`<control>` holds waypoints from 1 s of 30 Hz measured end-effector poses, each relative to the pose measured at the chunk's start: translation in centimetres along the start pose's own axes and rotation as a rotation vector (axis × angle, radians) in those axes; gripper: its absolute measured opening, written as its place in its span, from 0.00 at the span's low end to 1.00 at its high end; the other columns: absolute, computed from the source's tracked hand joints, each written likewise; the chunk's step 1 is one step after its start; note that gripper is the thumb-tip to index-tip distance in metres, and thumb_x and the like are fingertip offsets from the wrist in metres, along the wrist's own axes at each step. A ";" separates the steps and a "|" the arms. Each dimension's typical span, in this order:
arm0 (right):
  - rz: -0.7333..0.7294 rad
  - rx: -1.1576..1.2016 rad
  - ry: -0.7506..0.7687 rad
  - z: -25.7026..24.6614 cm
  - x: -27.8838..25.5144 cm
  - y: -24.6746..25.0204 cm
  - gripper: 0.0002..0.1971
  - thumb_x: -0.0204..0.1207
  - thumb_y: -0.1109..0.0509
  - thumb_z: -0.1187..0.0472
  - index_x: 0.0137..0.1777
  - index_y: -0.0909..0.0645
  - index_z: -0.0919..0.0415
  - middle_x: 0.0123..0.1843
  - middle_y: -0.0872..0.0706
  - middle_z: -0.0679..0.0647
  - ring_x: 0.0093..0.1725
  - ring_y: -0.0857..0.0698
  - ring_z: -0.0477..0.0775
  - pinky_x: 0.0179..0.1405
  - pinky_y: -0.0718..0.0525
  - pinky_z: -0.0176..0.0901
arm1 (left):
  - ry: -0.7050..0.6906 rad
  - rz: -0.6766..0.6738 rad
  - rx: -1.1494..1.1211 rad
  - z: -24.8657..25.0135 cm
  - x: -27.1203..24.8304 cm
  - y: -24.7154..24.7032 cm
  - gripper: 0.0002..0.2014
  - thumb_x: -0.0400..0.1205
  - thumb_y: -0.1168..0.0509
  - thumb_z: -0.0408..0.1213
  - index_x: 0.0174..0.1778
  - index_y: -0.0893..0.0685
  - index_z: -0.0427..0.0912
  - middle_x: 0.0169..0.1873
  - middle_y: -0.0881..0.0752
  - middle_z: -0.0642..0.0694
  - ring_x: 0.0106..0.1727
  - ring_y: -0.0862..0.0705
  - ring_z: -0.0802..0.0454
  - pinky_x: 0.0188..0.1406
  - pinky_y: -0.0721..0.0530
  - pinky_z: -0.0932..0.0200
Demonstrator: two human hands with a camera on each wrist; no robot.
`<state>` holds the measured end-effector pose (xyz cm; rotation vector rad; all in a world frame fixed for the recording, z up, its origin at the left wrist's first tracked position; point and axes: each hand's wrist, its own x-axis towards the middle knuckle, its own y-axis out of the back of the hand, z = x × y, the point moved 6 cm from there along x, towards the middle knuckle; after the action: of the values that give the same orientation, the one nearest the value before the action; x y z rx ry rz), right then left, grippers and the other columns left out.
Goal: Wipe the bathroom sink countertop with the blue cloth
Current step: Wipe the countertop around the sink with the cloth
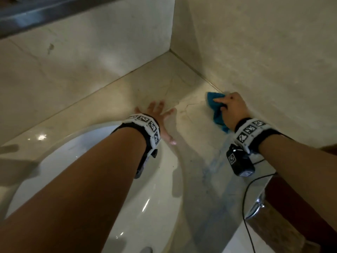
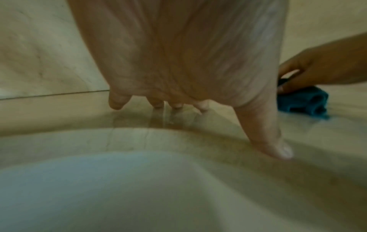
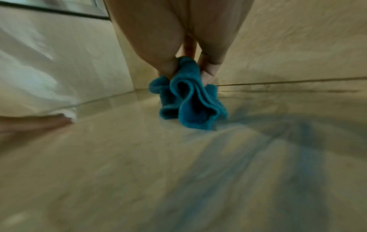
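My right hand (image 1: 230, 108) grips the bunched blue cloth (image 1: 216, 108) and holds it down on the beige marble countertop (image 1: 164, 84), close to the right wall. In the right wrist view the cloth (image 3: 190, 100) hangs in folds from my curled fingers (image 3: 208, 70) onto the stone. My left hand (image 1: 160, 114) lies flat with spread fingers on the countertop just behind the rim of the white sink (image 1: 155, 189). The left wrist view shows its fingertips (image 2: 117, 102) and thumb pressing the stone, with the cloth (image 2: 303, 102) off to the right.
Tiled walls (image 1: 255, 42) meet in a corner behind the countertop. A wet streak (image 1: 213, 165) runs along the counter on the right. A black cable (image 1: 246, 207) hangs from my right wrist device. A chrome fitting (image 1: 257, 207) and dark wood lie at the lower right.
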<state>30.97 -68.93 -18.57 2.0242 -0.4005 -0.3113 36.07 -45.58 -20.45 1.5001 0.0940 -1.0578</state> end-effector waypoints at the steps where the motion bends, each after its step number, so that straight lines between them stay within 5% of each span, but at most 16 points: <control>1: -0.041 -0.046 -0.052 1.0 0.7 -0.4 0.18 0.77 0.40 0.69 0.66 0.21 0.60 0.67 0.27 0.65 0.65 0.26 0.65 0.62 0.33 0.32 | 0.000 0.004 0.007 -0.3 0.2 -0.3 0.58 0.63 0.32 0.72 0.78 0.67 0.67 0.78 0.75 0.55 0.81 0.70 0.47 0.74 0.62 0.24; 4: -0.113 -0.120 -0.099 2.0 0.8 -1.3 0.18 0.77 0.36 0.66 0.68 0.23 0.63 0.68 0.27 0.65 0.66 0.25 0.67 0.64 0.30 0.39 | -0.010 0.019 0.012 -0.9 0.7 -0.6 0.58 0.61 0.33 0.74 0.76 0.68 0.70 0.78 0.76 0.57 0.81 0.71 0.46 0.73 0.61 0.23; 7: -0.080 -0.096 0.046 -0.6 -1.3 -1.7 0.17 0.76 0.36 0.69 0.65 0.20 0.64 0.65 0.23 0.66 0.63 0.23 0.67 0.63 0.29 0.41 | -0.013 0.018 -0.005 -0.7 0.6 -0.4 0.59 0.61 0.31 0.72 0.76 0.67 0.71 0.78 0.75 0.58 0.81 0.71 0.46 0.73 0.60 0.22; 14: -0.313 -0.070 0.230 -5.5 -6.1 -4.2 0.19 0.77 0.40 0.70 0.63 0.18 0.57 0.59 0.23 0.59 0.60 0.24 0.60 0.57 0.28 0.43 | 0.010 0.028 -0.005 -0.2 0.4 0.1 0.60 0.60 0.28 0.70 0.77 0.65 0.70 0.79 0.74 0.57 0.81 0.69 0.45 0.73 0.56 0.21; 17: -0.191 0.015 0.159 -3.3 -3.8 -2.7 0.15 0.74 0.36 0.74 0.58 0.15 0.66 0.56 0.20 0.61 0.59 0.20 0.62 0.59 0.26 0.36 | 0.009 0.025 -0.020 -0.4 0.5 0.0 0.60 0.59 0.28 0.70 0.76 0.65 0.71 0.78 0.74 0.57 0.81 0.70 0.46 0.72 0.57 0.21; 20: 0.003 -0.031 -0.018 0.0 -1.5 -0.8 0.18 0.73 0.38 0.76 0.58 0.15 0.62 0.64 0.22 0.63 0.62 0.22 0.67 0.67 0.28 0.42 | 0.004 0.026 -0.019 -0.5 0.8 -0.1 0.60 0.59 0.28 0.70 0.76 0.66 0.72 0.78 0.75 0.57 0.81 0.71 0.45 0.72 0.58 0.20; 22: 0.000 -0.052 -0.072 0.5 -0.9 -0.9 0.18 0.72 0.36 0.75 0.59 0.16 0.63 0.66 0.23 0.64 0.64 0.24 0.68 0.68 0.28 0.43 | 0.004 0.022 -0.019 -0.6 0.8 -0.1 0.61 0.58 0.28 0.70 0.76 0.66 0.72 0.78 0.75 0.58 0.81 0.71 0.46 0.71 0.59 0.20; 30: -0.212 -0.004 0.279 -4.0 -4.9 -3.2 0.18 0.68 0.36 0.80 0.54 0.13 0.67 0.56 0.17 0.68 0.56 0.18 0.69 0.62 0.22 0.54 | 0.003 0.036 -0.019 -0.6 0.6 0.0 0.60 0.58 0.28 0.70 0.76 0.65 0.72 0.78 0.74 0.58 0.81 0.70 0.46 0.72 0.57 0.20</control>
<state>28.51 -62.36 -19.29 2.0728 -0.0119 -0.1541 36.72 -45.41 -20.97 1.4812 0.0786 -1.0232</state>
